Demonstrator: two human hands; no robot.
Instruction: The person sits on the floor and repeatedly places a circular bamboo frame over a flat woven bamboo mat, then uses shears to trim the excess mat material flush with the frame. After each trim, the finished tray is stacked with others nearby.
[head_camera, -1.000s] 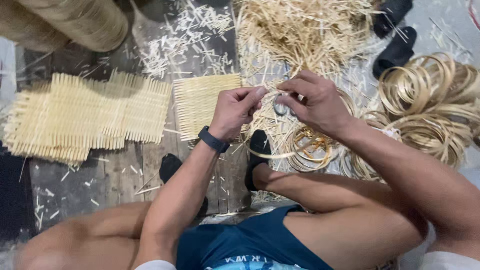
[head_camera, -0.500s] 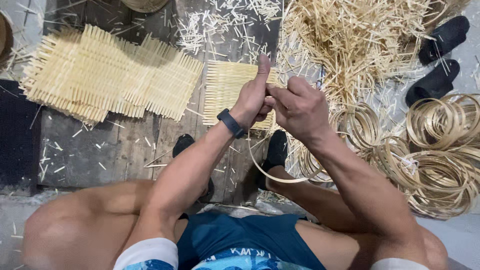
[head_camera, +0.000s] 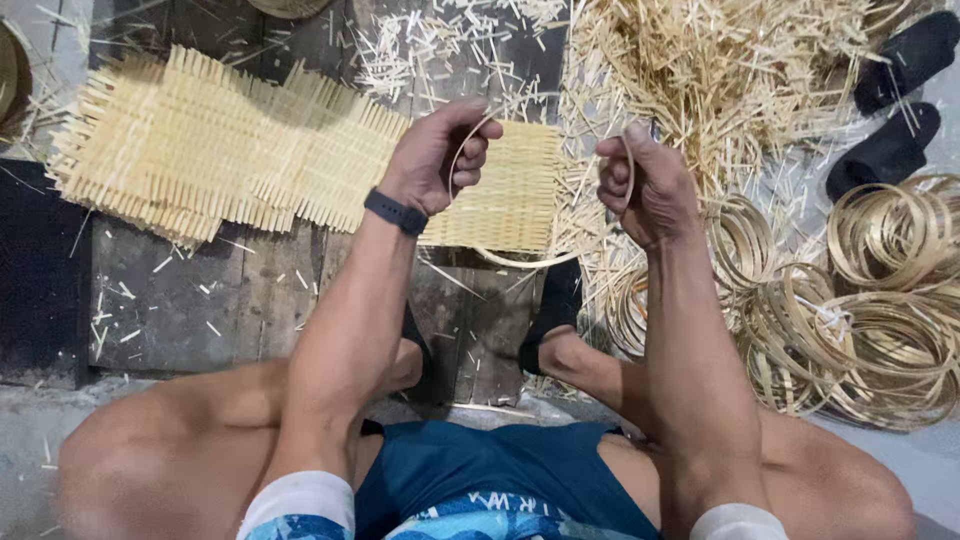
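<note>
I hold a thin curved bamboo strip (head_camera: 525, 262) stretched between both hands; it sags in a loop below them. My left hand (head_camera: 435, 155), with a dark band on its wrist, is closed around one end. My right hand (head_camera: 640, 185) is closed around the other end, about a hand's width to the right. Behind the hands a small woven bamboo mat (head_camera: 510, 190) lies on the wooden boards. My knees and blue shorts fill the bottom of the view.
Larger woven mats (head_camera: 220, 150) lie at the left. A heap of loose bamboo slivers (head_camera: 720, 70) is at the top right, coiled bamboo rings (head_camera: 860, 310) at the right, and a pair of dark slippers (head_camera: 895, 90) beyond them.
My hands, held together at the strip a second ago, have drawn apart, pulling the strip open into a wide loop. The view has tilted slightly downward.
</note>
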